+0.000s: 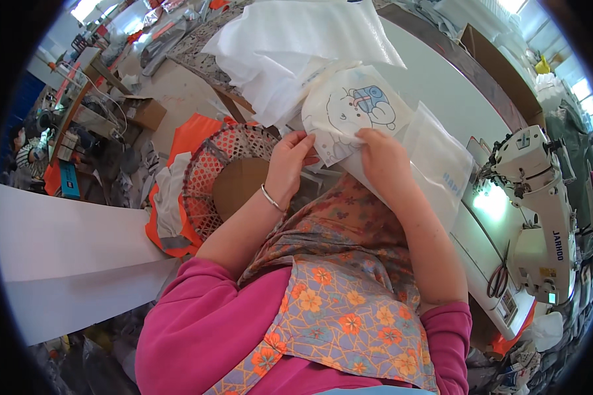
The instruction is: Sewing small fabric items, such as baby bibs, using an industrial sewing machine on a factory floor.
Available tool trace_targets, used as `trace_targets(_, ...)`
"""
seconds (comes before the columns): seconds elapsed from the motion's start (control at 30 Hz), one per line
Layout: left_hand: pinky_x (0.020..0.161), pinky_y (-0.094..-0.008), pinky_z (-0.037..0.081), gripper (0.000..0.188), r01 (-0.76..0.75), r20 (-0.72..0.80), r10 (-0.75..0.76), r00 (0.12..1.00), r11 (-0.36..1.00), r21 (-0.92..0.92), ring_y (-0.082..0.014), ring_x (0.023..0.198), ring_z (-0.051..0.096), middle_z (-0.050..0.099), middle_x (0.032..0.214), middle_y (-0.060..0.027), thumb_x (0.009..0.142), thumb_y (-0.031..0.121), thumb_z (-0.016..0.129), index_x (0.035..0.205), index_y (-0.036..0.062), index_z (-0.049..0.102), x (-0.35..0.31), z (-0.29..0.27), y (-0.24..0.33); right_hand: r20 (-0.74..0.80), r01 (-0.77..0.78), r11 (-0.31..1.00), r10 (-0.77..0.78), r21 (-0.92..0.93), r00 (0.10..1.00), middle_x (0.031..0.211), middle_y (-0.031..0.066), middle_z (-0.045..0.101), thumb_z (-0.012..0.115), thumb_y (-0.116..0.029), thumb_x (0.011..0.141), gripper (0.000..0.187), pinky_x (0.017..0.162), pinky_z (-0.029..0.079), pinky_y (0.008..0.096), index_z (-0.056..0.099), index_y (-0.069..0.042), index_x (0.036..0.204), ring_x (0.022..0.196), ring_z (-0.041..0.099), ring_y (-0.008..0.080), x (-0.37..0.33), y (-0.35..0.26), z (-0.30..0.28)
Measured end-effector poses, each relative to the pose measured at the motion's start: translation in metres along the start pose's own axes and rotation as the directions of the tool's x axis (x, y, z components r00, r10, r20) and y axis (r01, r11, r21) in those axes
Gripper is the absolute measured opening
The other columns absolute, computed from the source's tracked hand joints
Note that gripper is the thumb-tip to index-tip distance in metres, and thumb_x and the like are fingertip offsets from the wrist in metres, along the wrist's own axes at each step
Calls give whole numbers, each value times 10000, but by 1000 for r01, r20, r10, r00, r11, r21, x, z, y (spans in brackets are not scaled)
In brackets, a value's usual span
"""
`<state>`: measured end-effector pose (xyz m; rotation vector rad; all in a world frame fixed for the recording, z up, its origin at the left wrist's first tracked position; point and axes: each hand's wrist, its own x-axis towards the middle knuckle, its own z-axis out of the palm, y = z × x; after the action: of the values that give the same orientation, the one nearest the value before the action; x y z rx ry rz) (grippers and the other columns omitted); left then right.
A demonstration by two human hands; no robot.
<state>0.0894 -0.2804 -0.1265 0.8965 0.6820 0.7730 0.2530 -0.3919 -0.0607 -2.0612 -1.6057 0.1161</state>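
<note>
A translucent plastic sheet [333, 112] printed with a cartoon bear and a blue drink is stretched between my two hands over the table's near edge. My left hand [288, 163] pinches its lower left edge, fingers closed, a bracelet on that wrist. On the sheet's lower right part, my right hand [383, 158] grips with thumb and fingers together. Just beyond lies a loose pile of white foam-like sheets [303, 43]. To the right of my right hand, another translucent sheet [441, 158] with pale blue lettering hangs partly over the table edge.
At the right stands a lit white sewing machine [547, 204], dark-handled scissors [498, 280] lying by it. A round lattice basket [197, 181] with orange cloth is left of my lap. A white panel [79, 243] juts in from the left. Far left, a person [31, 155] sits.
</note>
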Motion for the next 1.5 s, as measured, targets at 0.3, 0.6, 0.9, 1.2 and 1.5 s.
trace_targets(0.3, 648, -245, 518, 149, -34, -9, 34, 999, 999, -13, -105, 701, 620, 653, 833, -26, 917, 162, 625, 946, 17, 610, 6, 9, -6, -150, -142, 500, 499, 854, 854, 962, 55, 670, 572, -164, 949, 246, 767, 500, 248, 634, 23, 1095, 855, 627, 111, 5, 34, -21)
trace_targets(0.6, 631, -246, 521, 188, -9, -2, 9, 1000, 1000, 6, -108, 686, 625, 656, 830, -43, 927, 202, 613, 938, 15, 604, 9, 16, 6, -209, 105, 186, 729, 977, 652, 1090, 130, 639, 611, -83, 908, 215, 870, 538, 358, 605, 47, 1079, 994, 646, 225, -7, 44, -55)
trace_targets(0.9, 556, -280, 495, 276, -171, 107, 145, 984, 935, 310, -129, 612, 617, 656, 733, -69, 926, 221, 585, 977, -48, 625, 28, 28, 13, -434, 385, 253, 741, 887, 513, 1208, 151, 585, 541, -58, 938, 313, 939, 501, 381, 500, 18, 1238, 1100, 599, 252, -16, 42, -72)
trace_targets(1.2, 544, -414, 428, 199, -685, 496, 472, 729, 490, 540, -369, 558, 552, 548, 659, -222, 911, 147, 534, 821, -30, 521, -31, 83, 74, -707, 532, 497, 631, 685, 320, 1184, 173, 593, 572, -121, 933, 349, 939, 509, 374, 493, 30, 1238, 1080, 608, 262, -17, 9, -126)
trace_targets(1.5, 586, -268, 540, 227, -537, 597, 356, 719, 830, 151, -147, 686, 670, 634, 740, -57, 936, 204, 556, 876, -13, 585, -12, 112, 211, -795, 595, 579, 580, 558, 180, 1144, 162, 605, 564, -92, 943, 245, 894, 530, 330, 569, 63, 1132, 1020, 623, 222, -25, 6, -162)
